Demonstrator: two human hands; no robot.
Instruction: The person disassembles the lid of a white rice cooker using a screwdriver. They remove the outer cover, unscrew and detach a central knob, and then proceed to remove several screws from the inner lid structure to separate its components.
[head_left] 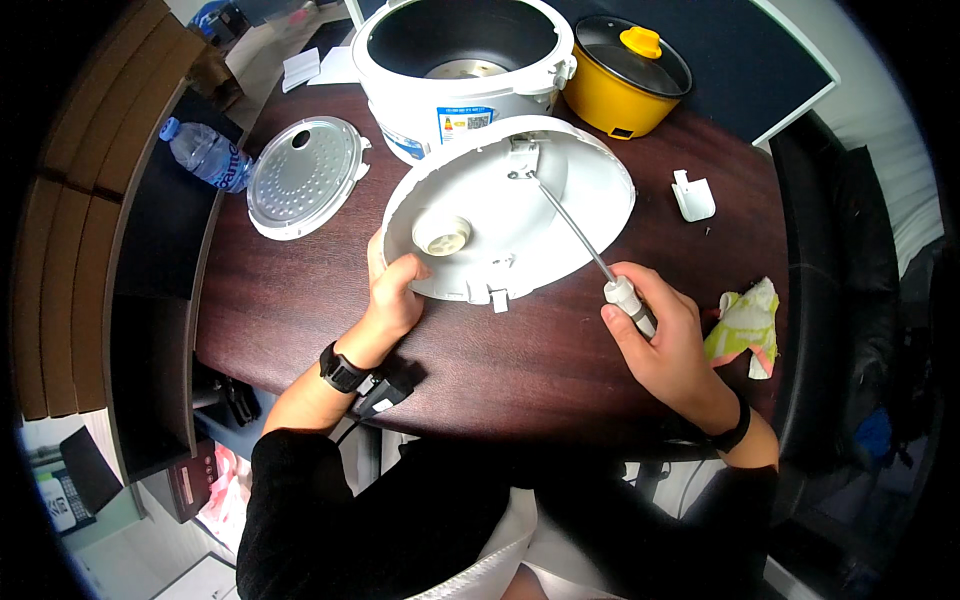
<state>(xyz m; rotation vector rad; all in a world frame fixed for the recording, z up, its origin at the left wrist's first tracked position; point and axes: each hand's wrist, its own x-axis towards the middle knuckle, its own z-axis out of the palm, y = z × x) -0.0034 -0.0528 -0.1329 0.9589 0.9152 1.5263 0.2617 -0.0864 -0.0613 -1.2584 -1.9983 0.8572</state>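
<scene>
In my left hand (396, 292) is the lower left rim of a white rice cooker lid shell (590, 205), tilted so that its hollow inside faces me. A round vent piece (441, 236) sits inside it, near my left thumb. My right hand (662, 335) is closed round the grey and white handle of a screwdriver (575, 228). Its long shaft reaches up into the shell, and the tip meets a small bracket (522, 160) near the top edge. Whether a screw is under the tip is too small to tell.
Behind the shell stands the white rice cooker body (420, 95), beside a yellow pot (625, 95) with a dark lid. A round perforated inner lid (305, 180) and a water bottle (208, 155) are at left. A white plastic piece (694, 197) and a crumpled wrapper (745, 325) lie at right.
</scene>
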